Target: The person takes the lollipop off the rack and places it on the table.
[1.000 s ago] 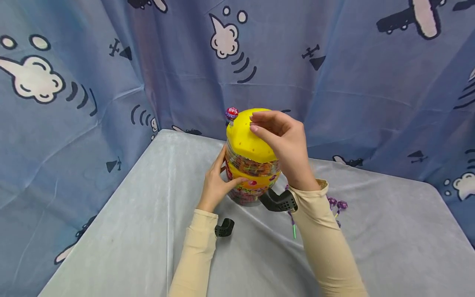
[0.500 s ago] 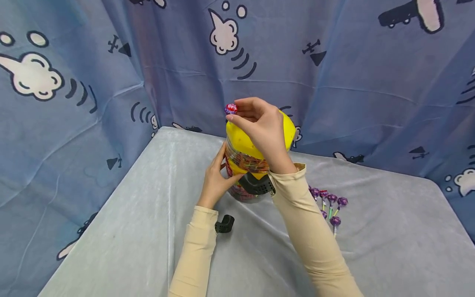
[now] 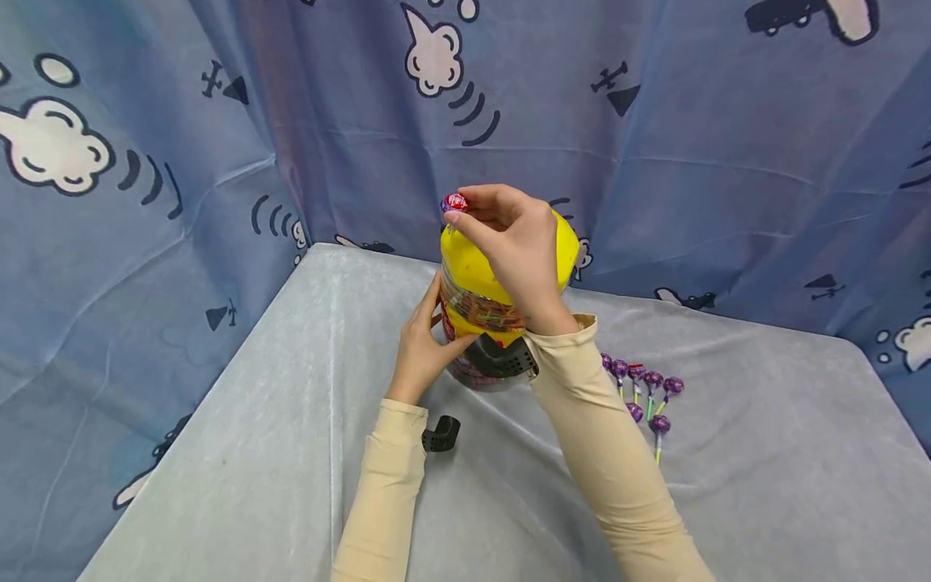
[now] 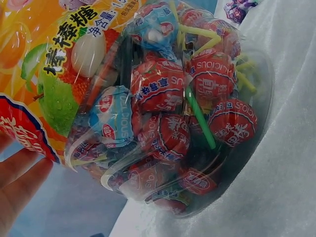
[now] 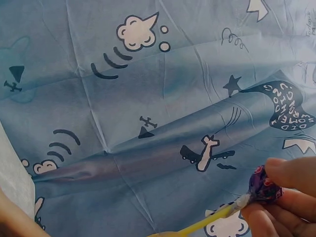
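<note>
A clear jar (image 3: 473, 305) full of wrapped lollipops stands on the table under a domed yellow lid (image 3: 465, 263) with small holes. My left hand (image 3: 422, 356) grips the jar's left side, thumb in front. In the left wrist view, red and blue lollipops (image 4: 160, 86) show through the plastic beside a fruit label (image 4: 84, 54). At the lid's upper left, my right hand (image 3: 520, 242) pinches the head of a purple-and-red lollipop (image 3: 452, 204) between thumb and fingers. Its yellow stick (image 5: 202, 224) slants down toward the lid in the right wrist view; the stick's lower end is hidden.
Several purple lollipops (image 3: 653, 378) lie on the grey table cloth (image 3: 764, 436) right of the jar, partly behind my right sleeve. A blue printed curtain (image 3: 538, 89) hangs behind the table and along its left side.
My right hand has moved left across the lid and taken hold of the lollipop's head, which now sits slightly higher. The left hand has kept its grip on the jar.
</note>
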Demonstrator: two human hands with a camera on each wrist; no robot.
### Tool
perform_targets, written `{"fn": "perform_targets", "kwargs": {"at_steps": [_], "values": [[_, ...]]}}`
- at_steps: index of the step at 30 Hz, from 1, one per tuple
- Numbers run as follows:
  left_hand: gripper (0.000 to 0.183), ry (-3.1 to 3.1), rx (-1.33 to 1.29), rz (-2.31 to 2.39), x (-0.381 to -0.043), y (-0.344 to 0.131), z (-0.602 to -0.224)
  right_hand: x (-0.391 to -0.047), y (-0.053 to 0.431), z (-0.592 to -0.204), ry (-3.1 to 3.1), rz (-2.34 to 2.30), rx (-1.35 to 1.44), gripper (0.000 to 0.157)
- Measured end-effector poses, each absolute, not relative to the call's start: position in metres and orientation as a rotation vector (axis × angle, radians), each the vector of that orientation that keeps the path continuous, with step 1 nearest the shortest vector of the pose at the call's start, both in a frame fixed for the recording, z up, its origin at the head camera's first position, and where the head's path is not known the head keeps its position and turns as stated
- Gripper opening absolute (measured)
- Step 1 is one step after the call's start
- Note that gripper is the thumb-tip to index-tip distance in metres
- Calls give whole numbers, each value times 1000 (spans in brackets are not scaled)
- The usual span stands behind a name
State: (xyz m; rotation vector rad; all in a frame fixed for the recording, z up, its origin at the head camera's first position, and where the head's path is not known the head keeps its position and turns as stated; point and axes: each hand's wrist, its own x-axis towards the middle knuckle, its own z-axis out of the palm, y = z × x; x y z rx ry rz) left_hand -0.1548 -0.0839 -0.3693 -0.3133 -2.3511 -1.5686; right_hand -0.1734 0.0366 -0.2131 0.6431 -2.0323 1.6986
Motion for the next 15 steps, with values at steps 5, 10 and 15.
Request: {"fn": "perform_targets", "kwargs": {"at_steps": [5, 10, 15], "values": [[96, -2366, -299, -1592, -156, -83, -367, -175, 39, -212, -1996, 1773, 618, 25], [96, -2376, -270, -1618, -156, -83, -367, -174, 39, -212, -1941, 1847, 584, 25], [98, -2378, -280, -1629, -155, -84, -369, -175, 45, -211, -1748, 2074, 529, 21]]}}
